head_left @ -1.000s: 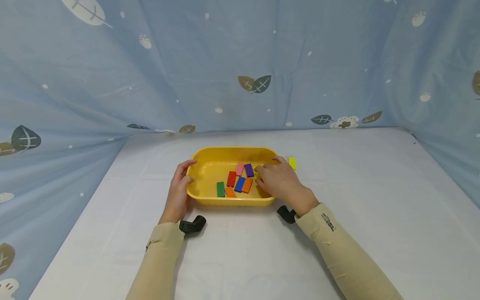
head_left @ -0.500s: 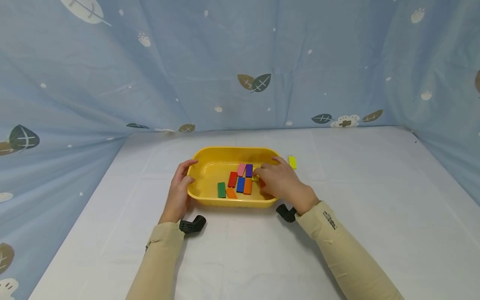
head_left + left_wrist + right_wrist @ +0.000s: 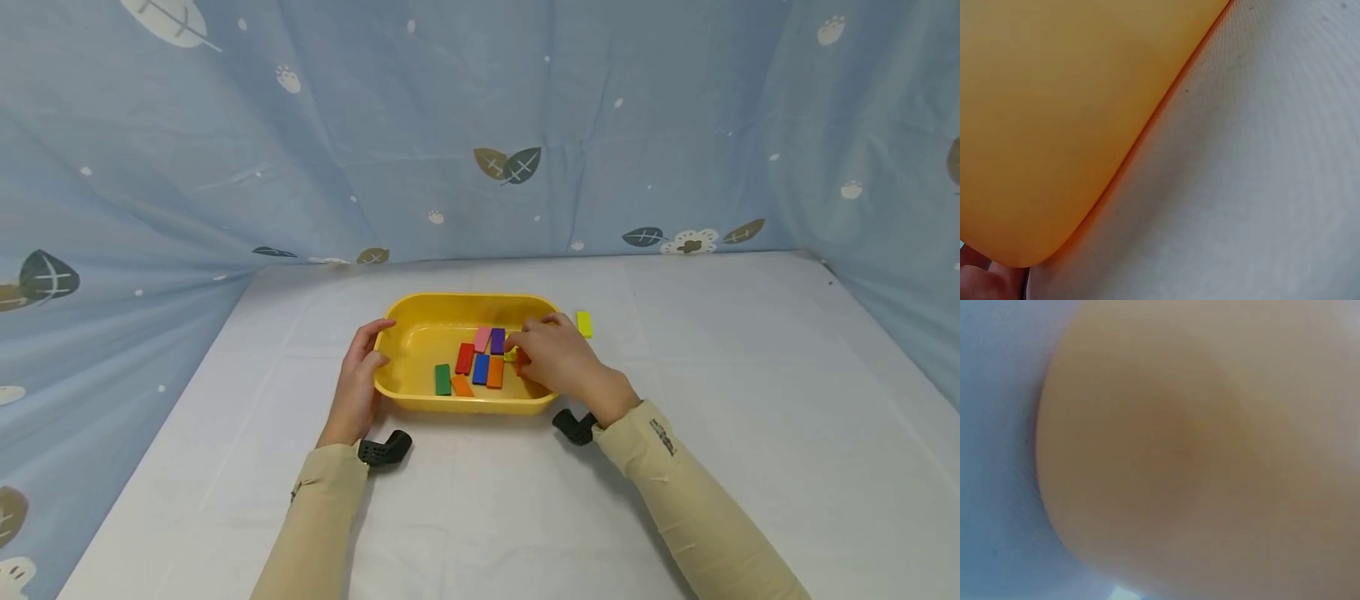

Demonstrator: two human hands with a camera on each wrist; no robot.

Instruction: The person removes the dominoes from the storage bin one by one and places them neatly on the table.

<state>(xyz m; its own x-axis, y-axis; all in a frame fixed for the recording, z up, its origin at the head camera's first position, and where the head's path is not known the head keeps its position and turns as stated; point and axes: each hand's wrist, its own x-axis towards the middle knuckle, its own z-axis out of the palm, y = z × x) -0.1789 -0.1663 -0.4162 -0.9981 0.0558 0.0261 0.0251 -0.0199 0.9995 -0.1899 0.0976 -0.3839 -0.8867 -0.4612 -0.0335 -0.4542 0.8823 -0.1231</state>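
A yellow tray [image 3: 420, 403] holds several coloured blocks, among them a green one [image 3: 442, 380], a red one [image 3: 464, 358], a blue one [image 3: 481, 369] and a purple one [image 3: 497, 341]. The left hand [image 3: 354, 387] grips the tray's left end, fingers and thumb on its rim. Over the right end reaches the right hand [image 3: 562, 358], its fingertips down inside beside a yellow block [image 3: 511, 355] and a red-orange block [image 3: 521, 361]; whether it pinches either is hidden. The tray wall [image 3: 1072, 125] fills much of the left wrist view, and its blurred side [image 3: 1179, 456] the right.
A yellow-green block [image 3: 584, 324] lies on the white table cloth [image 3: 465, 492], just outside the tray's right end. Behind the table hangs a blue curtain [image 3: 337, 125] with leaf prints.
The tray's blocks have shifted slightly, the blue and orange ones now standing straighter. A red-orange block shows at the right fingertips, and the right hand's fingers have changed position. The left hand stays on the rim.
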